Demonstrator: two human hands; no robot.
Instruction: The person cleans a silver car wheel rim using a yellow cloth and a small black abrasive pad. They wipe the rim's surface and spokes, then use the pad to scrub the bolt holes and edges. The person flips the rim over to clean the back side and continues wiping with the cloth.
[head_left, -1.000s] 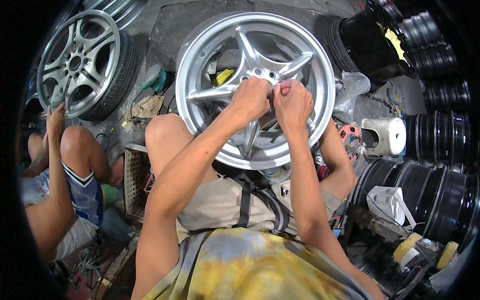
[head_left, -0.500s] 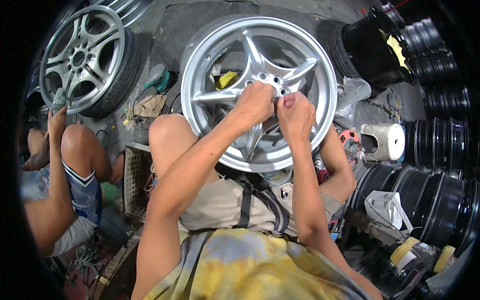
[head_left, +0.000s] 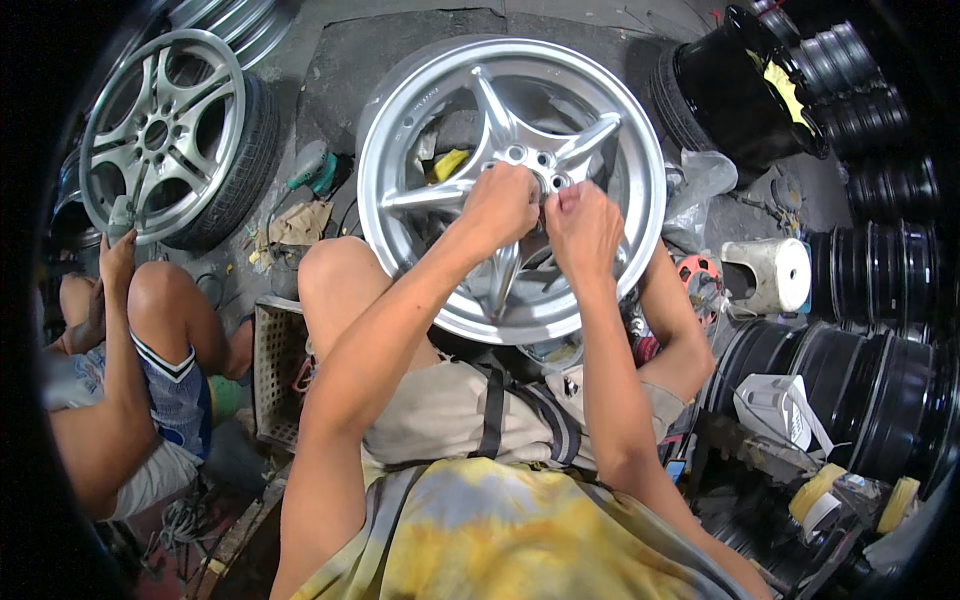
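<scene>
A silver five-spoke wheel rim (head_left: 386, 250) lies face up in front of my knees. Both hands meet at its hub, among the bolt holes (head_left: 545, 158). My left hand (head_left: 503, 205) is closed over the left side of the hub, knuckles up, its fingertips hidden. Just right of it, my right hand (head_left: 585, 225) has thumb and fingers pinched together near the centre hole. Whatever the fingers hold, if anything, is too small or covered to make out.
At left a co-worker's hand (head_left: 118, 250) holds a grey tool against another spoked rim (head_left: 150, 135). A green power tool (head_left: 318, 170) and a plastic basket (head_left: 280, 370) stand nearby. On the right are a white stool (head_left: 775, 278), stacked black rims (head_left: 880, 270) and a plastic bag (head_left: 700, 190).
My view has shifted slightly, so the rim sits a little further left. Both hands stay closed at the hub, with the right fingers slightly turned.
</scene>
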